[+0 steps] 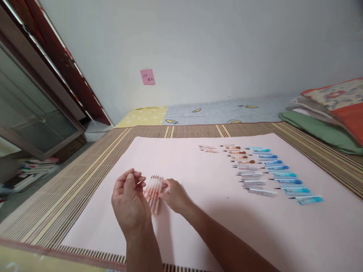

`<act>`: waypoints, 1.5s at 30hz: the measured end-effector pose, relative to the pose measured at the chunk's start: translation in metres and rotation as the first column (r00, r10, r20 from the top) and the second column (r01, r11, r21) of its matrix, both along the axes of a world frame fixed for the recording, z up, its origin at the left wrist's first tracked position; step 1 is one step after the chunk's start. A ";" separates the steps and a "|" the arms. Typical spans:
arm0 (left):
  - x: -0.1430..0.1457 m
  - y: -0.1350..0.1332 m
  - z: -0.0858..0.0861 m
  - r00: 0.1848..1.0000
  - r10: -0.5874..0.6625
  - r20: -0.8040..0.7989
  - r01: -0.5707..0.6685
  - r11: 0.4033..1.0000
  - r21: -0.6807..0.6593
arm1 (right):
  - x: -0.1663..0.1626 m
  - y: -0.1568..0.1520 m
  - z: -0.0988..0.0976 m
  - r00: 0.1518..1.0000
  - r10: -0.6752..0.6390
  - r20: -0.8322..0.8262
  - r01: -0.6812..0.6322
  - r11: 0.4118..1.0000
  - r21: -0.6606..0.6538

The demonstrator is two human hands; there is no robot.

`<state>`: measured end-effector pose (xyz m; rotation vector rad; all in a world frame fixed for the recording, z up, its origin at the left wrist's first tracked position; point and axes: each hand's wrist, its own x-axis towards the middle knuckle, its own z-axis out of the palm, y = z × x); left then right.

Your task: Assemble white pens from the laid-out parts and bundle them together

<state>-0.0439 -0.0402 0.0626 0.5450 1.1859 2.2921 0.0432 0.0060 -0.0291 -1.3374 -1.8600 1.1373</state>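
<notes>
A bunch of several pale pink pens point(153, 190) lies on a light pink sheet point(198, 211). My right hand point(175, 195) pinches the bunch at its right side, fingers closed on it. My left hand point(129, 200) is raised just left of the pens with its fingers curled, and what it touches is hidden behind the hand. Further right on the sheet lie rows of pens: blue ones point(279, 175), grey ones point(252, 177), brown-tipped ones point(238, 154) and a few pink ones point(208, 149).
The sheet rests on a striped mat point(56, 204). Folded bedding point(329, 113) is stacked at the right. A dark window frame point(34, 98) stands at the left with books point(28, 173) below it. A pink note point(147, 76) sticks to the wall.
</notes>
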 end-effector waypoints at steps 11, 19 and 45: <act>0.006 0.005 -0.003 0.992 -0.106 0.072 0.107 0.994 -0.016 | 0.106 0.082 0.006 0.954 -0.192 0.230 0.132 0.958 0.255; 0.016 0.008 -0.006 0.978 -0.187 0.092 0.192 0.981 -0.040 | 0.174 0.164 0.003 0.787 -0.340 0.515 0.161 0.919 0.361; 0.020 0.009 -0.013 0.964 -0.244 0.109 0.253 0.965 -0.074 | 0.182 0.158 -0.008 0.810 -0.158 0.565 -0.072 0.929 0.364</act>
